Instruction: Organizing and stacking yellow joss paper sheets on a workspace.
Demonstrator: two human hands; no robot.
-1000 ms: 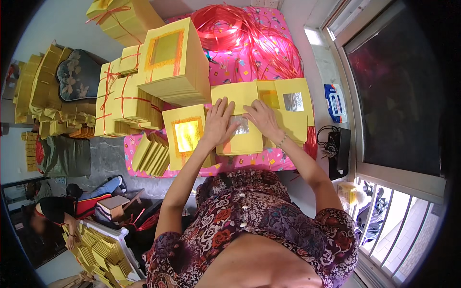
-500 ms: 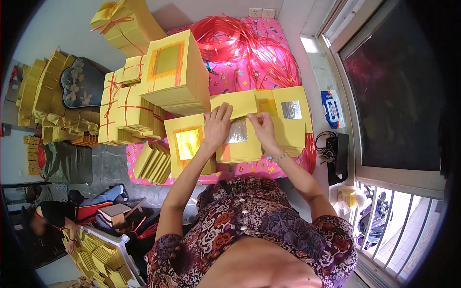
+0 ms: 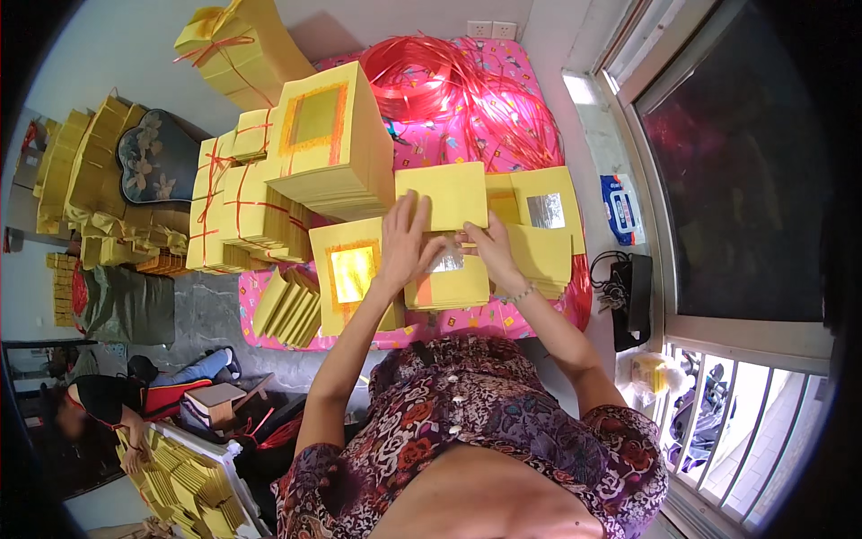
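A plain yellow paper sheet [image 3: 440, 196], its fold along the far part of the pile, lies at the middle of the table. My left hand [image 3: 406, 244] is open, its fingertips on the sheet's near left corner and its thumb stretched to the right. The fingers of my right hand [image 3: 489, 247] are curled in at the sheet's near right edge, seemingly pinching it. Under both hands is a stack of yellow paper [image 3: 446, 292] with a silver foil square [image 3: 445, 259], partly covered by my fingers.
A gold-foil paper stack [image 3: 352, 272] lies left, a silver-foil one [image 3: 546, 210] right. Behind rise a tall paper stack [image 3: 314, 126], red-tied bundles [image 3: 260, 211] and a red plastic strap coil [image 3: 409, 76]. A co-worker [image 3: 108, 404] handles paper at lower left.
The yellow sheet has come to lie flatter and squarer, its near edge slightly closer to me. My left thumb has spread toward the right hand, and my right fingers have drawn slightly nearer and leftward.
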